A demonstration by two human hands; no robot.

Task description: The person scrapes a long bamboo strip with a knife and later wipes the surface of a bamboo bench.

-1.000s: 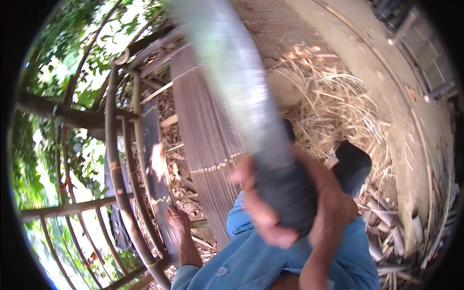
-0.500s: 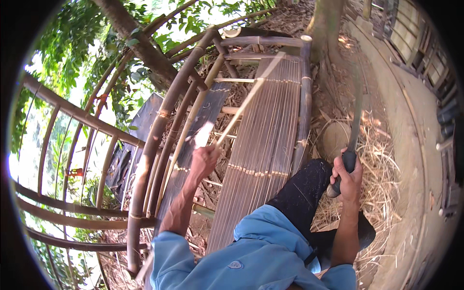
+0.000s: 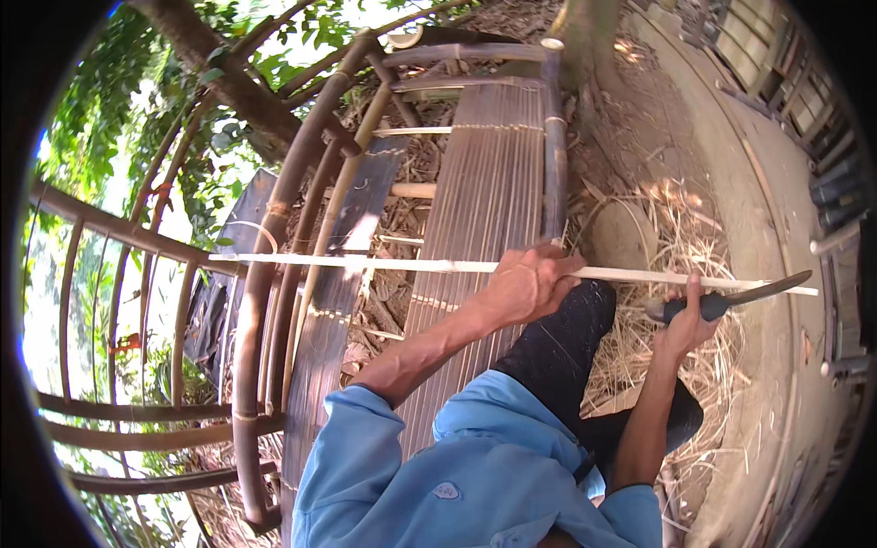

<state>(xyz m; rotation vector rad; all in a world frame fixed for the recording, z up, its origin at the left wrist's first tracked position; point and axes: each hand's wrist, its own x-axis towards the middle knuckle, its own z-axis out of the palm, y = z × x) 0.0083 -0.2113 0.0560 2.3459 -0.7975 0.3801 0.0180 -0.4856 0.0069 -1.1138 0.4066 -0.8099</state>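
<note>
A long pale bamboo strip [image 3: 402, 264] lies crosswise in front of me, over the slatted bamboo bench. My left hand [image 3: 533, 281] is closed around it right of its middle. My right hand [image 3: 687, 320] grips the dark handle of a machete [image 3: 772, 288], whose blade points to the right. The blade crosses the strip near its right end; I cannot tell whether they touch. My right thumb reaches up to the strip's edge.
Below the strip stretches the bamboo bench [image 3: 489, 183], with a railing [image 3: 274, 219] on its left. Pale shavings [image 3: 703, 237] pile on the ground to the right, around a round wooden block [image 3: 624, 233]. A tree trunk [image 3: 585, 46] rises behind.
The strip has swung from pointing away to lying crosswise. My left hand moved right with it. The machete tipped from upright to nearly level, pointing right.
</note>
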